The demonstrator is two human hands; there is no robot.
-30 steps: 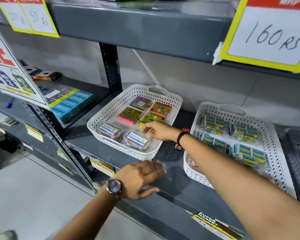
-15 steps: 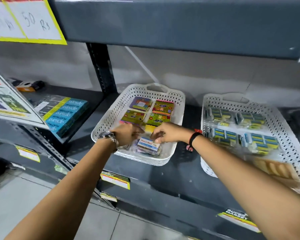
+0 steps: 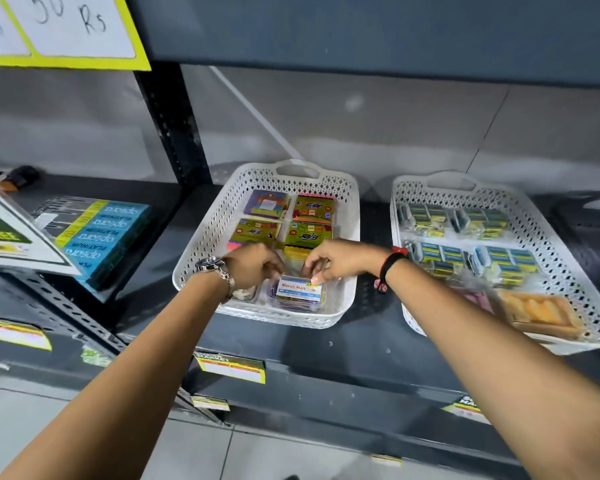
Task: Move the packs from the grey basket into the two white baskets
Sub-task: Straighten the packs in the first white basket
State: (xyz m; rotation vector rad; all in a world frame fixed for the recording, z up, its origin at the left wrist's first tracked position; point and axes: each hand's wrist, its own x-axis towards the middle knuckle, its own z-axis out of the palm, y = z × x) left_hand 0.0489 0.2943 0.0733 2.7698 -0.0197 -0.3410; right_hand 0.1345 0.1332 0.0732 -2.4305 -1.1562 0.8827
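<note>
Both hands work at the front edge of the left white basket [image 3: 201, 258], which stands on the grey shelf [image 3: 361, 341]. The clear pack with the blue label [image 3: 300, 291] lies just in front of and below both hands, its long axis running left to right, parallel to the basket's front wall. The right hand [image 3: 340, 259] pinches the pack's right rear corner between thumb and fingertips; it is the nearer hand. The left hand [image 3: 253, 265] is curled at the pack's left end; whether it grips the pack cannot be told.

Count, left white basket: four flat colourful packs at the rear, two clear packs at the front, one mostly hidden under the left hand. Right white basket [image 3: 568, 237]: four bundles of blue-yellow packs, plus an orange pack [image 3: 541, 313] at the front. White baskets: two. The grey basket is barely visible at the right edge
</note>
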